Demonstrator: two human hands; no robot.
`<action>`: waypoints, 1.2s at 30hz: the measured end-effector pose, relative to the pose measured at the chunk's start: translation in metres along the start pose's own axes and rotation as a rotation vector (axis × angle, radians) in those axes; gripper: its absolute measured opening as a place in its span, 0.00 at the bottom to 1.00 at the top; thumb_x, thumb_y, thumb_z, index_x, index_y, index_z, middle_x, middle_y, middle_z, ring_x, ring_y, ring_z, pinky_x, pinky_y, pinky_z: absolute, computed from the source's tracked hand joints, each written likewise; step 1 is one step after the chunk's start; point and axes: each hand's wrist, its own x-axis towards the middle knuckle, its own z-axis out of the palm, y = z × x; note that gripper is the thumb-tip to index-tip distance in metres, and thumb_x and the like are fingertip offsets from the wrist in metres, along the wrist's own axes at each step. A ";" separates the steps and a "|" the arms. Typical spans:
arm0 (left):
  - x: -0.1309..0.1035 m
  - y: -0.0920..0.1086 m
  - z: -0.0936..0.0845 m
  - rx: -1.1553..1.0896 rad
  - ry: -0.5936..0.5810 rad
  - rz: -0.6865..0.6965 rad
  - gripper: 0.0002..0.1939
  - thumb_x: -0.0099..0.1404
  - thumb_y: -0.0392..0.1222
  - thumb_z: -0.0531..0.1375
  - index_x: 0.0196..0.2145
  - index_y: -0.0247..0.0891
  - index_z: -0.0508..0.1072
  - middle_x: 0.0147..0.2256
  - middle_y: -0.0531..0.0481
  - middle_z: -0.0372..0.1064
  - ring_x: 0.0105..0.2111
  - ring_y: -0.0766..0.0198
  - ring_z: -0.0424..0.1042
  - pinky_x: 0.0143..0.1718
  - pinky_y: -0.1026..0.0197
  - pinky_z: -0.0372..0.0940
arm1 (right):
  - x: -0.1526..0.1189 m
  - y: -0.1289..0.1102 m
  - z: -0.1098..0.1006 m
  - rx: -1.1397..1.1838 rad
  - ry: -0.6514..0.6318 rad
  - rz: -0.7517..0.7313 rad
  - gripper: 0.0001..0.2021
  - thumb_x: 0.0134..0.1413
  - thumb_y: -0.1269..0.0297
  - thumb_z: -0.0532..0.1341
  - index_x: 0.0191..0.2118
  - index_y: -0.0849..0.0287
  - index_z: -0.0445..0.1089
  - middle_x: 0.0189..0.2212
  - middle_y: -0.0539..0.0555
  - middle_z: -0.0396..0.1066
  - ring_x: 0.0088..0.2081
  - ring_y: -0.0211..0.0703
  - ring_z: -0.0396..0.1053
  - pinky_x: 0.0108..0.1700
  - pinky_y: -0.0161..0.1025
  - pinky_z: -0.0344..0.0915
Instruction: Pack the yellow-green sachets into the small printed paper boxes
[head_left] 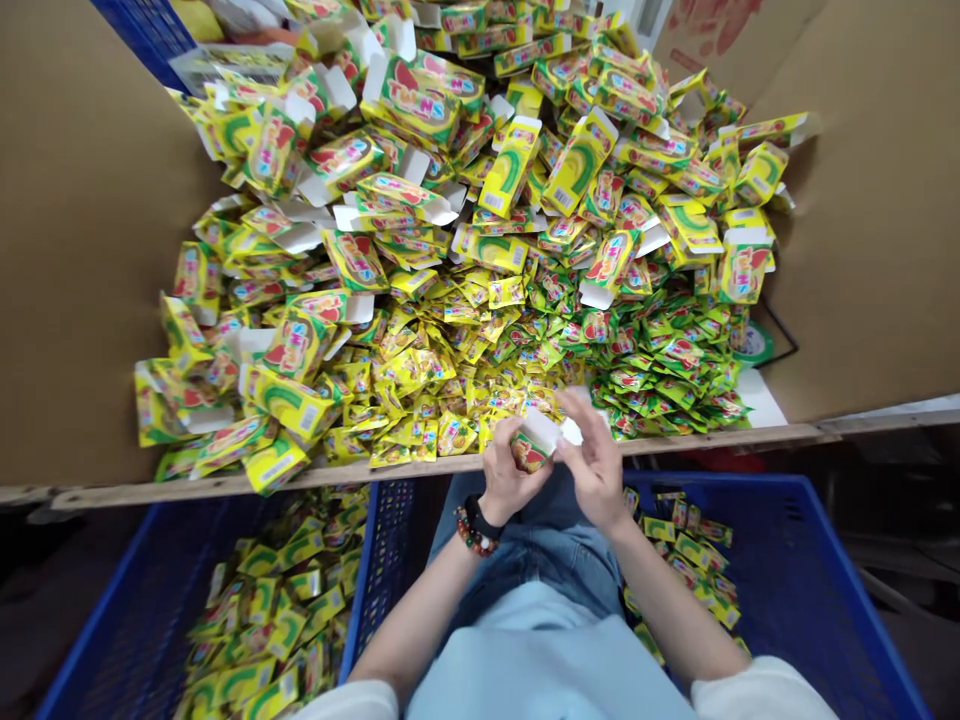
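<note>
My left hand point(511, 472) is wrapped round a small candy box point(531, 452), its white end flap standing open. Close beside it, my right hand point(598, 475) has its fingers curved and apart, the thumb at the box's flap edge. Whether that thumb presses on the flap is hard to make out. Just beyond the hands lie a heap of yellow candy sachets point(420, 375) and, to the right, a heap of green candy sachets point(667, 375). Behind them rises a big pile of open-ended yellow-green boxes point(424, 100).
Cardboard walls point(870, 220) flank the table, whose wooden front edge point(697, 440) runs before me. Below stand a left blue crate point(112, 620) and a right blue crate point(810, 590), both holding small boxes. A green tape roll point(756, 345) lies at the right.
</note>
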 end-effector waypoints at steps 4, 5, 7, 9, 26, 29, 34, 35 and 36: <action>0.002 -0.002 0.003 0.015 -0.065 0.042 0.21 0.60 0.48 0.62 0.48 0.43 0.60 0.49 0.40 0.68 0.47 0.51 0.73 0.45 0.46 0.69 | 0.001 0.007 0.007 0.207 -0.115 0.250 0.24 0.59 0.56 0.59 0.60 0.53 0.67 0.55 0.56 0.73 0.57 0.51 0.70 0.57 0.49 0.68; 0.003 -0.001 0.003 0.020 -0.080 0.036 0.23 0.60 0.48 0.60 0.50 0.42 0.59 0.50 0.39 0.67 0.47 0.50 0.73 0.46 0.46 0.69 | 0.001 0.008 0.009 0.205 -0.158 0.255 0.22 0.60 0.56 0.58 0.58 0.54 0.70 0.53 0.56 0.75 0.55 0.51 0.71 0.58 0.50 0.68; 0.007 0.000 0.001 0.034 -0.103 0.013 0.27 0.61 0.48 0.59 0.55 0.40 0.55 0.52 0.37 0.65 0.49 0.50 0.72 0.47 0.46 0.69 | -0.002 0.009 0.013 0.137 -0.178 0.177 0.18 0.59 0.56 0.59 0.53 0.53 0.74 0.51 0.55 0.76 0.56 0.52 0.71 0.61 0.52 0.65; 0.009 0.002 0.000 0.066 -0.136 0.003 0.28 0.62 0.46 0.56 0.58 0.38 0.53 0.52 0.36 0.65 0.49 0.51 0.71 0.47 0.46 0.69 | -0.004 0.009 0.015 0.047 -0.134 0.086 0.16 0.57 0.58 0.62 0.49 0.52 0.77 0.50 0.55 0.77 0.55 0.53 0.72 0.62 0.52 0.64; 0.018 0.011 -0.007 0.018 -0.226 0.033 0.25 0.64 0.46 0.55 0.58 0.37 0.60 0.51 0.37 0.66 0.52 0.49 0.69 0.50 0.46 0.68 | -0.013 0.010 -0.001 -0.259 -0.139 -0.121 0.17 0.62 0.63 0.55 0.54 0.51 0.74 0.44 0.55 0.80 0.39 0.45 0.79 0.42 0.41 0.75; 0.022 0.018 -0.030 0.092 -0.350 0.113 0.33 0.59 0.54 0.63 0.58 0.38 0.62 0.52 0.39 0.67 0.52 0.48 0.67 0.53 0.45 0.65 | -0.034 -0.002 -0.054 -0.590 -0.071 -0.010 0.16 0.62 0.63 0.55 0.49 0.50 0.77 0.40 0.56 0.81 0.36 0.47 0.78 0.40 0.42 0.74; 0.030 0.015 -0.060 0.418 -0.205 -0.036 0.10 0.67 0.45 0.58 0.42 0.42 0.76 0.41 0.45 0.73 0.42 0.53 0.68 0.45 0.50 0.65 | -0.039 0.001 -0.121 -1.161 0.050 0.083 0.16 0.60 0.61 0.58 0.50 0.56 0.76 0.43 0.62 0.79 0.42 0.56 0.75 0.42 0.48 0.71; 0.034 0.014 -0.058 0.449 -0.212 -0.040 0.09 0.68 0.44 0.57 0.40 0.41 0.77 0.40 0.45 0.73 0.42 0.53 0.68 0.44 0.50 0.65 | -0.029 0.006 -0.122 -1.173 0.058 0.035 0.15 0.61 0.64 0.57 0.50 0.57 0.76 0.45 0.62 0.77 0.46 0.56 0.73 0.44 0.48 0.70; 0.039 0.012 -0.052 0.465 -0.232 -0.033 0.09 0.68 0.43 0.57 0.40 0.41 0.77 0.40 0.45 0.73 0.41 0.53 0.67 0.43 0.51 0.65 | -0.016 0.013 -0.118 -1.187 0.069 -0.002 0.15 0.62 0.67 0.55 0.49 0.58 0.76 0.46 0.63 0.76 0.48 0.56 0.70 0.45 0.48 0.68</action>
